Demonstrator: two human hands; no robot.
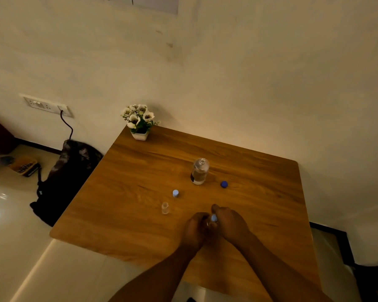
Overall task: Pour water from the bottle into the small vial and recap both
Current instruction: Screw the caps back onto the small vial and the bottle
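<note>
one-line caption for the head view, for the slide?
Both hands, left hand and right hand, work a light-blue cap on a vial; open bottle behind.

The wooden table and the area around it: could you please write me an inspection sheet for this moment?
Surface: wooden table, set against the wall.
Job's things: water bottle upright, uncapped; dark blue cap lying to its right; empty open vial upright; light blue cap beside it; second vial with a light blue cap held between both hands.
Clutter: flower pot at the far corner.
Grippers: left hand and right hand closed around the second vial.
Cables: dark cable from the wall socket down to a black bag.
Surroundings: glossy tiled floor; small items by the wall, too dim to identify.
</note>
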